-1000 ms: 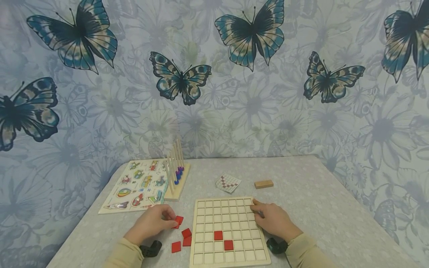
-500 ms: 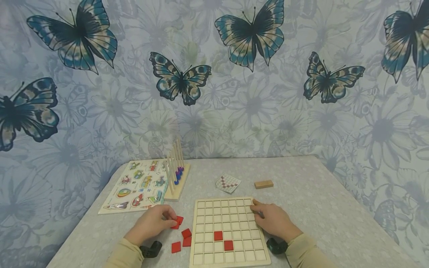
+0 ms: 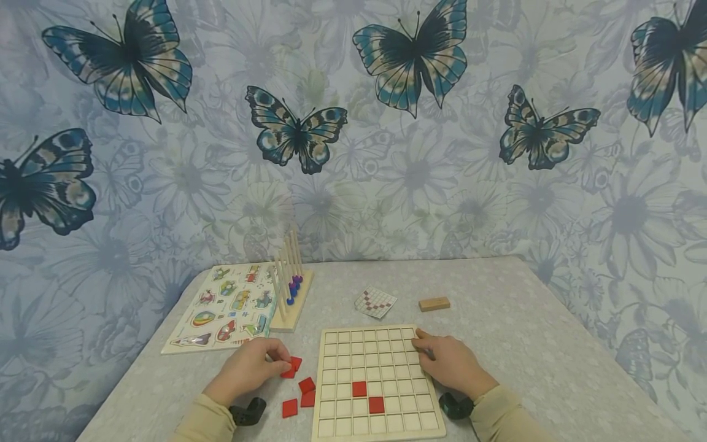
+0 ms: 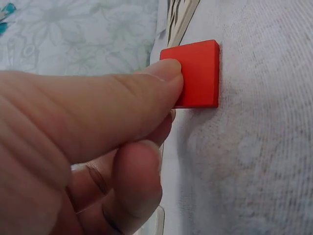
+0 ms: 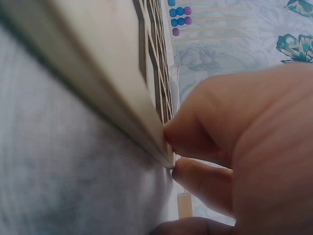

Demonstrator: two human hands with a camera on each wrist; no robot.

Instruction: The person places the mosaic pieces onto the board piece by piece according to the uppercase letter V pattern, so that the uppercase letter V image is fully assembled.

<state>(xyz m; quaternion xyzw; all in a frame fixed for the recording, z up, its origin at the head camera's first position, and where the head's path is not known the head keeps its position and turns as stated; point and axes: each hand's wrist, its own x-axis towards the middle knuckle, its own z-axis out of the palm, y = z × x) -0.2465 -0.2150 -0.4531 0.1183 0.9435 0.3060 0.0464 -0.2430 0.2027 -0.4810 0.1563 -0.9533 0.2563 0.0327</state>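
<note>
My left hand [image 3: 251, 368] pinches a red square tile [image 4: 200, 73] between thumb and index finger, close over the tablecloth left of the board. In the head view another red tile [image 3: 297, 363] shows right by those fingertips. Three more loose red tiles, one of them this tile [image 3: 289, 408], lie nearer the person. In the middle is a pale wooden grid board [image 3: 342, 348] with two red tiles [image 3: 359, 388] set in its cells, diagonal to each other. My right hand [image 3: 455, 365] holds the board's far right corner, thumb and a finger at its frame.
At the back left lie a picture puzzle board [image 3: 221, 307] and a peg stand [image 3: 287, 322] with blue and purple beads. Beyond the grid board are a small pattern card [image 3: 376, 302] and a wooden block [image 3: 434, 304]. A patterned wall rises behind.
</note>
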